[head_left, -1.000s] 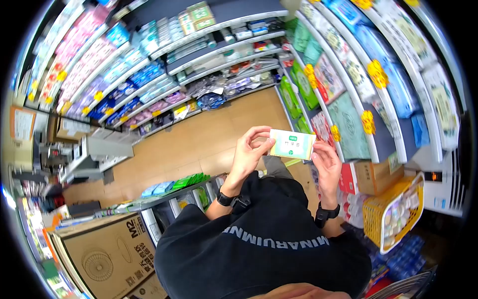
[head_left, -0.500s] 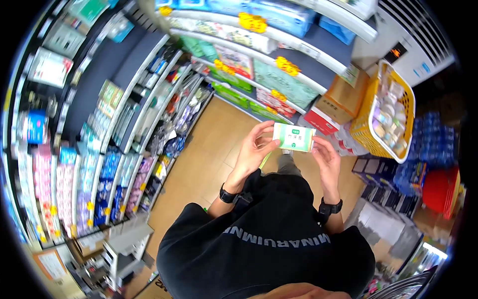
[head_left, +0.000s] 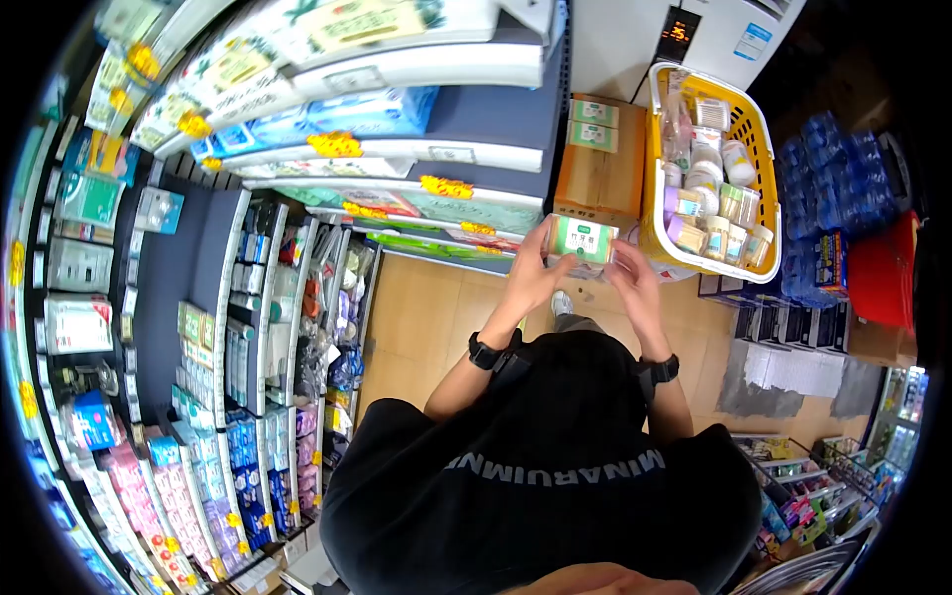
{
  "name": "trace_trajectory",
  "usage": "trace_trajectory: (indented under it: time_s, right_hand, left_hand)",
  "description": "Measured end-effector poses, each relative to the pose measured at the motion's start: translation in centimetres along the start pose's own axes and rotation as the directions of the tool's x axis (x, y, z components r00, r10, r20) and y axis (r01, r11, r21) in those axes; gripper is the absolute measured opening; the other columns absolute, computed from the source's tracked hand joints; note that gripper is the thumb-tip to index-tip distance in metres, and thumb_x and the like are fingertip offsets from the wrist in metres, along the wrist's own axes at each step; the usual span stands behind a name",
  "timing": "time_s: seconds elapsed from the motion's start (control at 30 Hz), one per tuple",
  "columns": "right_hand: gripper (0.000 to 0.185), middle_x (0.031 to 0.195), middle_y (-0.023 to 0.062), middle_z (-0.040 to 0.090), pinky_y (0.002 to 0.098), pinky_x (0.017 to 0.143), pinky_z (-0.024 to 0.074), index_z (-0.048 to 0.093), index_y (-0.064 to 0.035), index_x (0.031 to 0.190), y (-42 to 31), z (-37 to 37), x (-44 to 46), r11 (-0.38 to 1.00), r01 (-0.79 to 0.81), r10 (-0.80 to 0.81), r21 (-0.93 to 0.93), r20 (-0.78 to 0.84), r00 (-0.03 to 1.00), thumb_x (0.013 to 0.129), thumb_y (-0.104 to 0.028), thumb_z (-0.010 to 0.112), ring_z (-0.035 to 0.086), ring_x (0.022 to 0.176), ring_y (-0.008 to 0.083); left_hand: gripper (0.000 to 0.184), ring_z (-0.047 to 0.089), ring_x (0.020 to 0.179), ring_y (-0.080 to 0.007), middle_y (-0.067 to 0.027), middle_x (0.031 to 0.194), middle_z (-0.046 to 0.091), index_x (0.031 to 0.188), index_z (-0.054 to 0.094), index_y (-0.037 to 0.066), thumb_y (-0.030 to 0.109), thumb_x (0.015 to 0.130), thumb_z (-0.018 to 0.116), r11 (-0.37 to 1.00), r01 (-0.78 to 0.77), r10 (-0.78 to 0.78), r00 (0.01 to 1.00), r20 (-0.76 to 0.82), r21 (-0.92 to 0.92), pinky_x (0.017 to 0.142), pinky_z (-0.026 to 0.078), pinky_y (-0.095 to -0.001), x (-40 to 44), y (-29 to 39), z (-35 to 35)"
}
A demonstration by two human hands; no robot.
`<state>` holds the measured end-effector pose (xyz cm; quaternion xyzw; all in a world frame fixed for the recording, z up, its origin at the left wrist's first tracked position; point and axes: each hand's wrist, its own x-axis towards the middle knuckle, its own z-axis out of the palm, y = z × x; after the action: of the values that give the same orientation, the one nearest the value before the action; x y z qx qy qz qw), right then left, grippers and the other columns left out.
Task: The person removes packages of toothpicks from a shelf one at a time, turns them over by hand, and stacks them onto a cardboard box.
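Held up in front of my chest is a small green-and-white pack of toothpicks (head_left: 584, 240), its printed label facing up. My left hand (head_left: 535, 278) grips its left end, thumb along the near edge. The fingers of my right hand (head_left: 633, 283) close on the right end. Just past the pack stands a brown cardboard box (head_left: 595, 183), with similar green-and-white packs (head_left: 595, 123) lying on top of it.
Right of the cardboard box is a yellow basket (head_left: 770, 198) full of jars and bottles. Blue bottled-water packs (head_left: 823, 164) and a red container (head_left: 883, 273) stand further right. Stocked shelves (head_left: 446, 154) run ahead, with another shelf unit (head_left: 183, 248) on the left.
My view has turned right and come closer to the cardboard box and basket. Both hands still hold the toothpick pack, now nearer the box.
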<state>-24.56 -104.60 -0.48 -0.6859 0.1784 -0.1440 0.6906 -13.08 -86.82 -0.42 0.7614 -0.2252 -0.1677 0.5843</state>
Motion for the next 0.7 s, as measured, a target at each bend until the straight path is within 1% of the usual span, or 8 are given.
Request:
trace_trajectory:
  time_s: [0.03,0.1,0.17,0.2,0.23,0.33,0.43,0.7]
  right_hand:
    - [0.040,0.133,0.0145,0.054,0.0302,0.097,0.0477,0.055,0.0027,0.129,0.6,-0.4,1.2,0.997,0.012,-0.012,-0.076,-0.004,1.000,0.091,-0.004,0.065,0.057,0.116,0.0203]
    - [0.042,0.134,0.0171,0.053,0.0320,0.099,0.0468,0.055,0.0041,0.128,1.9,-1.1,3.7,1.000,-0.018,0.018,-0.016,-0.006,1.000,0.089,-0.007,0.067,0.057,0.118,0.0226]
    - [0.046,0.136,0.0188,0.052,0.0346,0.101,0.0456,0.055,0.0049,0.127,4.0,-1.3,6.3,0.987,0.055,-0.058,-0.152,-0.014,0.998,0.087,-0.011,0.070,0.057,0.119,0.0273]
    - [0.051,0.136,0.0224,0.051,0.0373,0.104,0.0436,0.055,0.0055,0.127,5.5,-1.4,7.7,0.975,0.100,-0.107,-0.200,-0.025,0.994,0.084,-0.014,0.073,0.055,0.122,0.0336]
    - [0.051,0.136,0.0224,0.051,0.0373,0.104,0.0436,0.055,0.0055,0.127,5.7,-1.4,8.7,0.976,0.096,-0.104,-0.196,-0.028,0.994,0.084,-0.014,0.073,0.055,0.122,0.0336]
    - [0.055,0.136,0.0279,0.049,0.0432,0.109,0.0383,0.053,0.0066,0.127,7.3,-1.2,11.7,0.881,0.148,-0.178,-0.450,-0.024,0.984,0.080,-0.014,0.073,0.048,0.127,0.0412]
    - [0.054,0.140,0.0258,0.049,0.0418,0.108,0.0397,0.055,0.0037,0.127,8.0,-1.1,13.7,0.843,0.154,-0.220,-0.515,-0.068,0.973,0.082,-0.019,0.073,0.049,0.128,0.0396]
    - [0.051,0.139,0.0285,0.050,0.0427,0.109,0.0385,0.054,0.0068,0.127,8.0,0.0,17.4,0.808,0.058,-0.180,-0.586,-0.152,0.972,0.084,-0.016,0.068,0.048,0.129,0.0420]
  left_hand:
    - [0.076,0.055,0.124,-0.0261,-0.0206,0.139,0.052,0.147,0.037,-0.004,0.016,0.085,0.076,1.000,-0.018,0.018,1.000,0.003,0.024,0.100,0.048,-0.0382,1.4,-0.4,0.8]
    - [0.074,0.055,0.124,-0.0301,-0.0225,0.136,0.053,0.146,0.037,-0.005,0.016,0.085,0.075,0.989,-0.061,0.064,0.998,-0.017,0.133,0.102,0.046,-0.0392,4.0,-1.2,2.4]
    - [0.069,0.050,0.126,-0.0423,-0.0260,0.136,0.051,0.141,0.043,-0.004,0.015,0.082,0.073,0.975,-0.079,0.095,0.993,-0.068,0.208,0.106,0.041,-0.0436,6.5,-2.2,3.6]
    - [0.067,0.049,0.127,-0.0434,-0.0270,0.136,0.050,0.140,0.043,-0.004,0.013,0.082,0.073,0.970,-0.104,0.122,0.990,-0.073,0.220,0.107,0.041,-0.0448,7.7,-2.5,4.0]
    - [0.067,0.049,0.127,-0.0434,-0.0270,0.136,0.050,0.140,0.043,-0.004,0.013,0.082,0.073,0.970,-0.102,0.120,0.990,-0.069,0.223,0.107,0.041,-0.0448,8.9,-3.2,4.5]
    - [0.063,0.046,0.129,-0.0432,-0.0280,0.139,0.048,0.137,0.045,-0.006,0.013,0.083,0.072,0.951,-0.101,0.134,0.986,-0.096,0.291,0.109,0.039,-0.0445,11.6,-3.7,5.6]
    - [0.063,0.046,0.130,-0.0433,-0.0275,0.138,0.049,0.138,0.044,-0.005,0.012,0.084,0.072,0.941,-0.119,0.164,0.980,-0.117,0.318,0.109,0.039,-0.0446,13.6,-4.9,6.6]
    - [0.063,0.044,0.130,-0.0447,-0.0271,0.141,0.048,0.142,0.041,-0.002,0.011,0.086,0.067,0.904,-0.032,0.108,0.982,-0.154,0.426,0.111,0.036,-0.0465,17.1,-6.2,7.9]
